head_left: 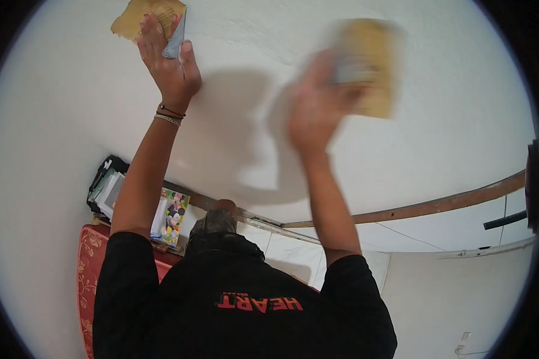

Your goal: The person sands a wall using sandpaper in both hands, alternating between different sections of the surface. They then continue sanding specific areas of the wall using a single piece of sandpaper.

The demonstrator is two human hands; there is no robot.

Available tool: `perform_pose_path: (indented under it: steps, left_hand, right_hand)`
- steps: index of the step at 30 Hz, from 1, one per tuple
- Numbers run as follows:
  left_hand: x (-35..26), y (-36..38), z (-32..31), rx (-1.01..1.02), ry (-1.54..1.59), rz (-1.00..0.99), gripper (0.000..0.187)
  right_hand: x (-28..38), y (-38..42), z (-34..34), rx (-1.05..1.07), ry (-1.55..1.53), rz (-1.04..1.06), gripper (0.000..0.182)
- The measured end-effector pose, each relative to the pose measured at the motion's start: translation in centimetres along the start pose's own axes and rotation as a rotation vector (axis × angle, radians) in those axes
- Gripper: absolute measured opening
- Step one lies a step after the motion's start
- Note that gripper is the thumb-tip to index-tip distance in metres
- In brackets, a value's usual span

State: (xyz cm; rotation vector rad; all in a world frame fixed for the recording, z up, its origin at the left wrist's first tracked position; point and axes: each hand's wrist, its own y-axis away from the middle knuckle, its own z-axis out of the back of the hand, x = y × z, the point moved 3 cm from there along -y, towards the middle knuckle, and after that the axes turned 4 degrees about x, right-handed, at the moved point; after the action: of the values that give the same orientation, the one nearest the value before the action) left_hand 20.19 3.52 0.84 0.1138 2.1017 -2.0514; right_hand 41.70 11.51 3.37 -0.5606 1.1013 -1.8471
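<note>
Up on the white wall (pixel 251 119), the left hand (pixel 167 57) pinches a sandpaper sheet (pixel 139 17) near the top edge. The right hand (pixel 317 105), blurry, seems to grip another sanding sheet (pixel 371 66). Most of the wall looks smooth already.

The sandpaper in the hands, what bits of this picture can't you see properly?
- Right hand and its sandpaper: head view, smeared by motion blur.
- Left hand's sandpaper: cut off by the top edge, partly behind fingers.
- Picture book: partly hidden by the left arm.

Bright fisheye view, motion-blurred right hand (pixel 314 110)
</note>
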Motion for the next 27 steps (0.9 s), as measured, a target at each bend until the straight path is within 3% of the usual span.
perform_pose_path:
  steps: [1, 2, 3, 4, 5, 7, 8, 10, 12, 13, 14, 16, 19, 21, 22, 23, 24, 25, 26, 27]
  left_hand:
    - [0.0, 0.0, 0.0, -0.001, 0.001, 0.005, 0.041]
    - [0.1, 0.0, 0.2, -0.006, 0.004, 0.003, 0.041]
    - [0.1, 0.0, 0.2, 0.001, 0.006, 0.007, 0.041]
    - [0.1, 0.0, 0.3, 0.011, 0.009, 0.009, 0.041]
    - [0.0, 0.4, 0.2, 0.007, 0.016, 0.001, 0.041]
    - [0.7, 0.2, 0.0, -0.037, 0.134, 0.045, 0.041]
    - [1.0, -0.4, 0.1, -0.063, 0.165, 0.052, 0.042]
    - [0.4, 0.2, 0.5, 0.028, -0.028, 0.033, 0.043]
    - [0.2, 0.1, 0.6, 0.021, -0.027, 0.045, 0.043]
    - [0.1, 0.2, 0.5, 0.021, -0.024, 0.048, 0.044]
    - [0.1, 0.4, 0.4, 0.027, -0.025, 0.054, 0.044]
    - [0.2, 0.5, 0.3, 0.024, -0.053, 0.041, 0.043]
    - [0.0, 0.5, 0.4, 0.014, -0.034, 0.061, 0.042]
    - [0.0, 0.4, 0.5, 0.022, -0.023, 0.056, 0.042]
    - [0.0, 0.5, 0.5, 0.026, -0.018, 0.049, 0.042]
    - [-0.2, 0.7, 0.5, 0.033, -0.014, 0.05, 0.042]
    - [-0.2, 0.9, 0.4, 0.052, -0.009, 0.061, 0.042]
    - [0.1, 1.0, 0.4, 0.065, -0.012, 0.068, 0.042]
    - [0.6, 1.3, 0.6, 0.06, -0.026, 0.054, 0.042]
    - [1.2, 1.8, 0.9, 0.129, -0.083, 0.015, 0.044]
  right_hand:
    - [2.1, 3.1, -3.6, 0.031, 0.143, 0.236, 0.044]
    - [3.2, 7.9, -7.1, 0.373, -0.44, -0.007, 0.039]
    - [4.9, 13.3, -10.9, 0.436, -0.358, 0.363, 0.035]
    - [5.8, 19.4, -13.5, 0.699, -0.42, 0.311, 0.034]
    - [5.0, 25.5, -15.1, 0.758, -0.453, 0.435, 0.037]
    - [4.0, 25.8, -13.5, 1.029, -0.819, 0.147, 0.041]
    - [4.1, 24.0, -14.4, 1.014, -0.816, 0.182, 0.041]
    - [5.3, 21.1, -13.1, 0.824, -0.396, 0.426, 0.045]
    - [5.9, 11.1, -8.5, 0.592, -0.385, 0.376, 0.048]
    - [4.5, 6.5, -6.6, 0.499, -0.474, 0.118, 0.05]
    - [4.1, 1.2, -2.5, 0.247, -0.015, 0.256, 0.048]
    - [1.2, -3.8, 2.6, -0.091, -0.367, 0.074, 0.043]
    - [2.8, -2.0, -0.4, -0.064, -0.216, 0.127, 0.038]
    - [5.2, 5.2, -7.3, 0.307, -0.38, 0.256, 0.038]
    - [5.9, 10.8, -10.8, 0.759, -0.597, 0.174, 0.042]
    - [6.4, 17.0, -12.9, 0.709, -0.374, 0.44, 0.046]
    - [4.3, 26.5, -16.0, 0.913, -0.535, 0.458, 0.05]
    - [2.2, 32.3, -15.8, 1.045, -0.439, 0.468, 0.051]
    - [0.5, 35.4, -13.9, 1.394, -0.485, 0.026, 0.054]
    - [-1.0, 40.3, -12.3, 1.352, -0.228, 0.109, 0.054]
